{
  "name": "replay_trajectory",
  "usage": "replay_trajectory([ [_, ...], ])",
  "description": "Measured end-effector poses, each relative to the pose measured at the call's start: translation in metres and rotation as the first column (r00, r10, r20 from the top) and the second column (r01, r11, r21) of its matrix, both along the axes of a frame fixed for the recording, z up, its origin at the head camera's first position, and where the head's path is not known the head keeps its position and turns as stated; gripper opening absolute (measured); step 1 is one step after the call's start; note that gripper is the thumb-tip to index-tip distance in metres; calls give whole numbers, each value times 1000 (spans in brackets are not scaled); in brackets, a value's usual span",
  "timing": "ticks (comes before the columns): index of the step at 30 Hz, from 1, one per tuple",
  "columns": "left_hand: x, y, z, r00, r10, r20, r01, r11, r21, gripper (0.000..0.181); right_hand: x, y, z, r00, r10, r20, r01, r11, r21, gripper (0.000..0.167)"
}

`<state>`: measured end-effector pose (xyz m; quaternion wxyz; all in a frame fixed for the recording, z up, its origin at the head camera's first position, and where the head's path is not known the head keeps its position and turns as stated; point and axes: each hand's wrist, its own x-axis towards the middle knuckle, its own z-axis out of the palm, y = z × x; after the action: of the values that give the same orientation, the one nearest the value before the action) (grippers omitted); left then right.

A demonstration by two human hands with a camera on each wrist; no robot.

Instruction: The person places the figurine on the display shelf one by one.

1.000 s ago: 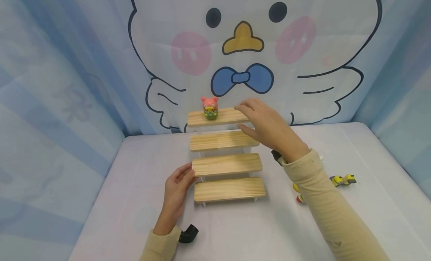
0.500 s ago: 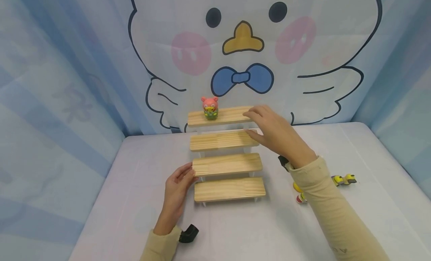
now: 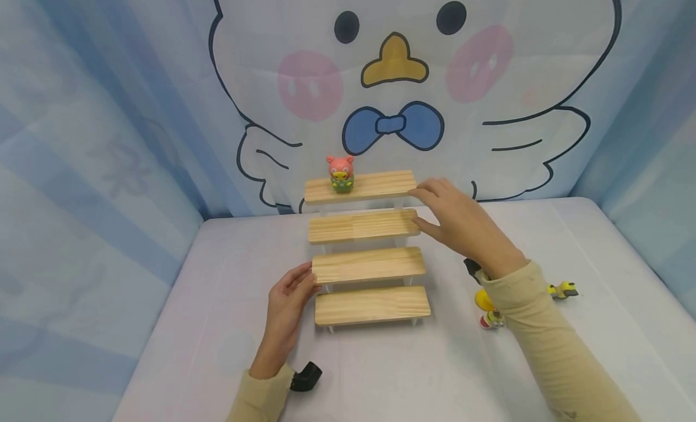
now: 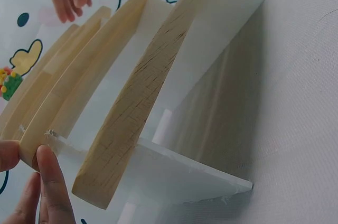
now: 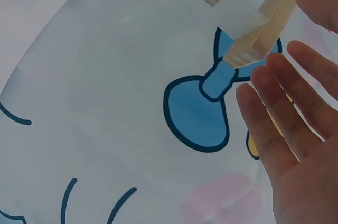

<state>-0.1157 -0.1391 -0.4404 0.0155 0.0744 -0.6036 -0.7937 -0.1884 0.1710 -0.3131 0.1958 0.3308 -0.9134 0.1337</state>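
At the left end of a four-tier wooden stand (image 3: 361,227), a person's left hand (image 3: 288,307) pinches the second board from the bottom, its grip closed on the board's corner between thumb and fingers. Beside the stand's upper right end is the right hand (image 3: 462,219), its grip loose and holding nothing, the fingers apart and gently bent, the thumb spread below; whether the fingertips touch the boards I cannot tell. The stand rests on a white-covered counter (image 3: 234,259), its boards rising in steps on pale supports. On the left part of the stand's top board a pink-headed figurine (image 3: 341,175) sits upright, with a yellow beak and green body. Well to the right of the stand, a yellow thing (image 3: 483,300), a small red, white and yellow figure (image 3: 492,320) and a yellow-and-grey toy (image 3: 567,289) lie around the right sleeve (image 3: 560,343), which partly covers some of them. Behind the stand hangs a backdrop (image 3: 391,116) printed with a white bird wearing a blue bow tie.
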Motion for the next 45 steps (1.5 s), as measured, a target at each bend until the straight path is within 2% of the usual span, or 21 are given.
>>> replay_trajectory([
  [14,0,0,0,1000,3,-5,-3,1000,9,38,5,18,-12,995,-92,41,89,995,54,49],
  [22,0,0,0,1000,-2,-9,2,1000,8,39,8,29,-18,994,-99,49,96,993,63,49],
  [30,-1,1,0,1000,5,0,-5,1000,6,38,14,40,-27,986,-133,98,124,988,97,49],
  [38,-1,1,1,1000,10,-1,-10,1000,3,37,19,50,-30,950,-234,208,197,963,183,53],
  [45,0,0,1,1000,15,-4,-15,1000,13,37,18,63,-36,916,-280,286,220,949,226,54],
])
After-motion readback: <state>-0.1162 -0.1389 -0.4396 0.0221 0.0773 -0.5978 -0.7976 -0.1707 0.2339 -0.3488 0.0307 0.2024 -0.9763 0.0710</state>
